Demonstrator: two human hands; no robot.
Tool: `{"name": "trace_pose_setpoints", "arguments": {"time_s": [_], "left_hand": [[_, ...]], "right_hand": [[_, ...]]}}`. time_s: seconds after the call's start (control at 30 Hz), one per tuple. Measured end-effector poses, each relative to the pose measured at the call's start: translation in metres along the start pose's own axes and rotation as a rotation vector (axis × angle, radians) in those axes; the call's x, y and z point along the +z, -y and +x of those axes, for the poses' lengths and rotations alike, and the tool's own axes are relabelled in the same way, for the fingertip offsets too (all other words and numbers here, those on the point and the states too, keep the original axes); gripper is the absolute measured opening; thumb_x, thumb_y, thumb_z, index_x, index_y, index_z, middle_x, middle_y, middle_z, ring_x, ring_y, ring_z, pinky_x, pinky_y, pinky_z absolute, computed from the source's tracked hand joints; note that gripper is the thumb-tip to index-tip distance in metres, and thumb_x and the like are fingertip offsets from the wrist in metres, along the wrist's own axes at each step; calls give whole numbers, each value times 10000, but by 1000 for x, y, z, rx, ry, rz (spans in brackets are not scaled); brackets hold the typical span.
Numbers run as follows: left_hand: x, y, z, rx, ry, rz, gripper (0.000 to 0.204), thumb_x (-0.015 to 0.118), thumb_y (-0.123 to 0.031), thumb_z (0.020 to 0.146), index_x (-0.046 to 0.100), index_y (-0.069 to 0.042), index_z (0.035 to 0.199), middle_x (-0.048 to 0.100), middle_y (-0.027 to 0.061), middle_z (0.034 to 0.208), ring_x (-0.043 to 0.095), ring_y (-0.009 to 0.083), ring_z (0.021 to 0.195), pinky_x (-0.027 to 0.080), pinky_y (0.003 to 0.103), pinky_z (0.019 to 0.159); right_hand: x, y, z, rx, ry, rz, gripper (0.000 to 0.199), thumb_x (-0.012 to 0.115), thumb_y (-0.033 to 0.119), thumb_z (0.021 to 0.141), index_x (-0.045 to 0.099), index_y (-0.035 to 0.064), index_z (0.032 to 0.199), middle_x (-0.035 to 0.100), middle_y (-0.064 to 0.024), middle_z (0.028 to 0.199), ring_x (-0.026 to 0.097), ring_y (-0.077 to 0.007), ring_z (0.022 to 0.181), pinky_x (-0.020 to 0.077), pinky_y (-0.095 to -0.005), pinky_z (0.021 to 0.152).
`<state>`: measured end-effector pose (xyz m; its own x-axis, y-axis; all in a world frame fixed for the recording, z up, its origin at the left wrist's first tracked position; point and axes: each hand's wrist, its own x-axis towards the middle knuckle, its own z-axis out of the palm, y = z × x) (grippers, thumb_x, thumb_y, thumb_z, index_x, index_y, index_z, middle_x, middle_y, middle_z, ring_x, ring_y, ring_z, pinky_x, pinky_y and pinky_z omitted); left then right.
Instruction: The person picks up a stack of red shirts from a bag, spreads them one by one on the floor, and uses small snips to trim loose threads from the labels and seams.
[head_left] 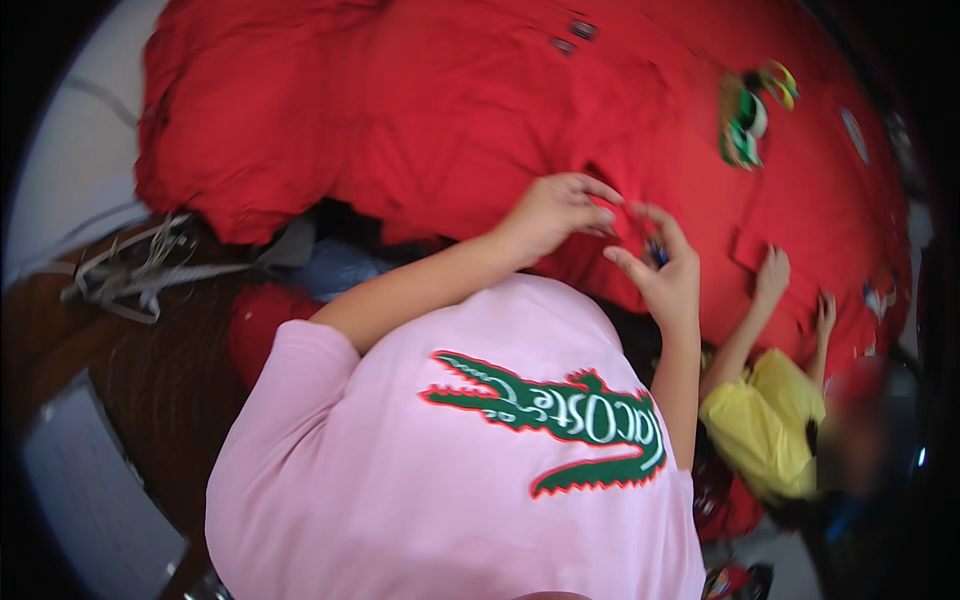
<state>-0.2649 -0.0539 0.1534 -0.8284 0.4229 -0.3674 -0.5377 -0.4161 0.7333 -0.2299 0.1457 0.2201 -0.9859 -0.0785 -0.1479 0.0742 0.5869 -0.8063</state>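
Observation:
Red garments (pixel 450 110) lie in a wide, overlapping heap before me. My left hand (pixel 562 214) is over the near edge of the heap, its fingers and thumb closed on a bit of red cloth. Close to its right, my right hand (pixel 668 268) has a curled forefinger and a thumb held apart from it. A small dark blue tool (pixel 656 251) is tucked inside that right hand; its kind is mostly hidden. Red cloth (pixel 628 222) shows in the gap between both hands.
Green and white rolls with yellow-handled scissors (pixel 745 115) rest on the garments. At right, a co-worker in a yellow top (pixel 765 425) has hands (pixel 772 272) on the red cloth. Tangled pale cords (pixel 150 260) hang at left, near a blue plastic bag (pixel 338 270).

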Motion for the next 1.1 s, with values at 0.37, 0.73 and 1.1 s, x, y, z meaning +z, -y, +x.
{"name": "trace_pose_setpoints", "arguments": {"time_s": [0.37,0.73,1.1], "left_hand": [[-190,-89,-14,656,-756,1564,371,740,-114,824,677,-79,1187,665,97,1220,566,323,1256,392,505,1106],[-124,-142,-42,695,-15,1322,183,781,-95,780,638,-72,893,630,57,848,640,249,908,447,405,1043],[-112,-134,-39,749,-56,1212,221,808,-93,731,611,-80,829,609,18,819,611,225,886,434,395,962]], "right_hand": [[-48,-187,34,189,-391,273,161,629,130,1015,689,35,1130,576,44,865,467,-22,706,377,-181,609],[100,93,119,-191,288,426,263,536,65,996,690,20,1204,673,-68,1121,590,-132,992,453,-256,852],[96,68,102,-67,369,308,120,752,54,894,687,18,988,585,26,727,510,-66,676,423,-244,621]]}}
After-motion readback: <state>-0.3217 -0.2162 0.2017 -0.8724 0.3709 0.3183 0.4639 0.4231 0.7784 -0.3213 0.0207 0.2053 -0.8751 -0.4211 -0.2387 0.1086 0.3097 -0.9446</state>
